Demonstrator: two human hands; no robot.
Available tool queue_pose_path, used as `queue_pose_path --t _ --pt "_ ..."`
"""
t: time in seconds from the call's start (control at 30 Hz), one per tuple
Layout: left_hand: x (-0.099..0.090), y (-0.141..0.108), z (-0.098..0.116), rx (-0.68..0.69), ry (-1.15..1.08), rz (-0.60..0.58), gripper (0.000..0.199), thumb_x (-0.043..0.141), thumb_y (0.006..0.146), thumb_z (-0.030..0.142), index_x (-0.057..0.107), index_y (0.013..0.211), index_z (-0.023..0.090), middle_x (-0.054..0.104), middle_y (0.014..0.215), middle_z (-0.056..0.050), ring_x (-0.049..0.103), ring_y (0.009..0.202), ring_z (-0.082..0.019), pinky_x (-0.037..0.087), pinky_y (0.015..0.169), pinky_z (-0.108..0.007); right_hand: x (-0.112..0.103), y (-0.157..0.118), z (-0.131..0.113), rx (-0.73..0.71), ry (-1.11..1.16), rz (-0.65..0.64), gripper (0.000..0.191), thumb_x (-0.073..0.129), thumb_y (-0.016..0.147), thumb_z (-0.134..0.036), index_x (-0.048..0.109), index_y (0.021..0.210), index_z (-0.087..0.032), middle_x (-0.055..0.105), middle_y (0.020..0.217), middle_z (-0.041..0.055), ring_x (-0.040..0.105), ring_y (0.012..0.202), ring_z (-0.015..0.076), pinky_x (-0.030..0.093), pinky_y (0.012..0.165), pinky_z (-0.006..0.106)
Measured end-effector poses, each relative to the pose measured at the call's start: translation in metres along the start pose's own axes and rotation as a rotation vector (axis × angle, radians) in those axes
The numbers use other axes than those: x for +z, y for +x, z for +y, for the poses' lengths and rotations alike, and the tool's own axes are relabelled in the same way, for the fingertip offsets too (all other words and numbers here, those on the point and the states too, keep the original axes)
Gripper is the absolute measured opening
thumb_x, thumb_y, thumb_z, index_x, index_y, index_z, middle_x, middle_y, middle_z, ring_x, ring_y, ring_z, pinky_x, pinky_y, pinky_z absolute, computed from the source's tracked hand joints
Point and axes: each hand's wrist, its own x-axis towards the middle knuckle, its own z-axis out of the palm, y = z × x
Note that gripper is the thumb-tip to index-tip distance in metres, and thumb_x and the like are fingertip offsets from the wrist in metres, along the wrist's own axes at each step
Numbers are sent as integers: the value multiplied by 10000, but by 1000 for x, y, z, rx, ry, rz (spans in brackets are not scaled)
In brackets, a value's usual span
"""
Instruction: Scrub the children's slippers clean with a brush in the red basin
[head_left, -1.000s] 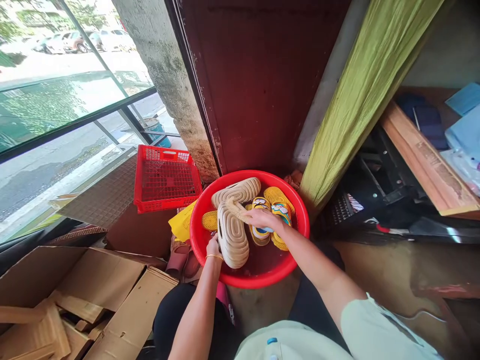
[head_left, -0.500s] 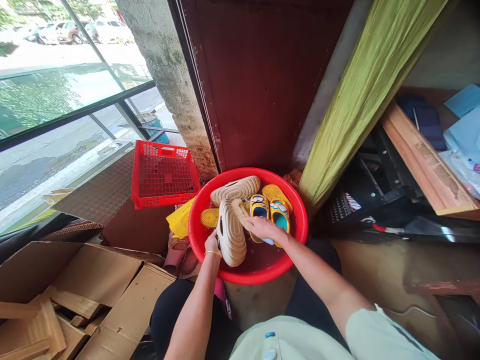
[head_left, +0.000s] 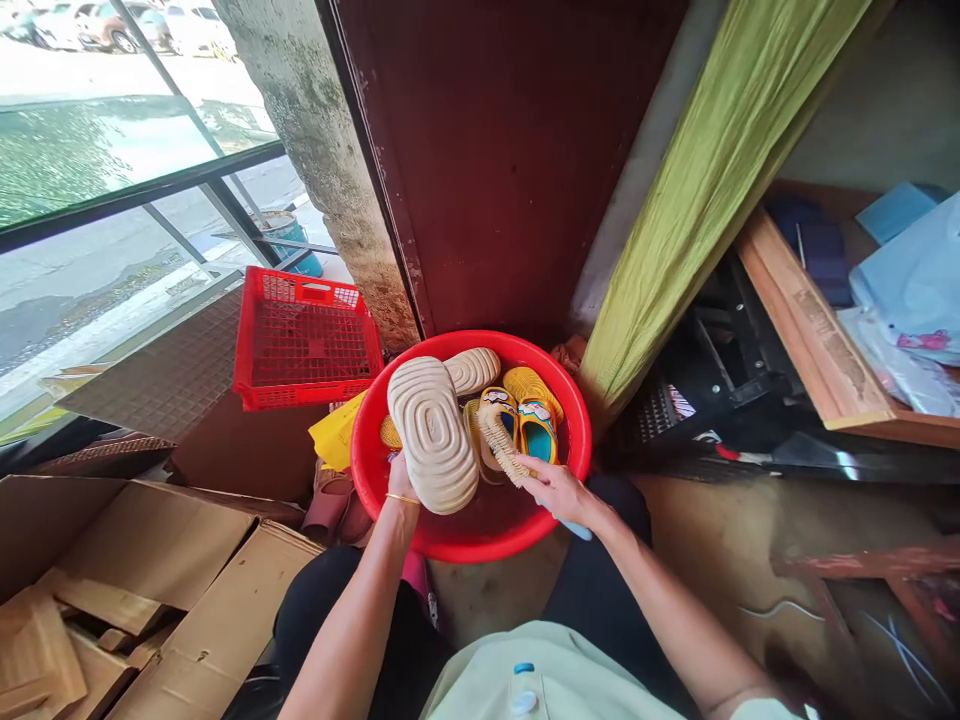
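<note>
My left hand (head_left: 403,478) grips a cream slipper (head_left: 433,435) from behind, its ridged sole turned up toward me. In my right hand (head_left: 556,488) is a scrub brush (head_left: 501,440) with pale bristles and a light blue handle; it is held apart from the slipper's sole. Both hands are over a red basin (head_left: 480,550) holding some water. Inside the basin lie another cream slipper (head_left: 474,370), sole up, and a pair of yellow children's clogs (head_left: 537,432) with blue-green insides. A yellow sole (head_left: 534,388) shows behind the clogs. My left fingers are partly hidden by the slipper.
A red plastic crate (head_left: 307,345) stands behind the basin to the left, with yellow paper (head_left: 336,432) below it. An open cardboard box (head_left: 180,540) with wood pieces is at left. A dark red door (head_left: 517,170) and a green curtain (head_left: 660,200) rise behind.
The cream slipper in my left hand has been lifted and turned so its sole faces me more fully. My right hand has drawn the brush back from it, toward me.
</note>
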Motion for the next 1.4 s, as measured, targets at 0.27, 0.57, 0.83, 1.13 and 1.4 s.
queue_pose_path --t 0.27,0.57,0.83,1.13,1.4 --pt "102 -10 -39 163 57 2 177 646 904 325 705 881 160 725 860 -47 665 858 -195 556 853 -317 -27 6 -1 -70 58 312 643 490 962 -487 523 1516 -163 653 715 -4 591 582 160 528 564 268" --pt "141 -51 -92 134 456 -645 158 765 728 123 753 885 134 733 818 -75 690 853 -238 538 821 -319 -38 1 -11 -177 -387 447 544 416 1014 -356 536 1513 -174 693 1367 136 691 1199 277 544 1038 375" --pt "21 -11 18 604 1075 -68 378 839 659 193 754 1028 203 719 1258 -174 549 1334 -408 365 1172 -503 -20 6 -15 -89 -504 405 549 425 1012 -328 520 1542 -220 690 1375 119 641 1281 319 517 1100 441" --pt "-35 44 29 570 2033 25 1007 758 690 187 325 1598 139 255 1662 -304 198 1557 -466 216 1200 -627 -1 18 -9 -142 -440 190 534 490 1004 -296 516 1536 -264 667 1422 82 694 1205 266 553 1030 373" --pt "-27 44 37 434 1894 -9 1101 866 612 339 359 1574 159 502 1421 -324 515 1316 -508 391 1068 -582 42 35 -11 26 -448 -31 556 490 1015 -335 471 1569 -285 751 1276 73 738 1079 249 552 967 355"
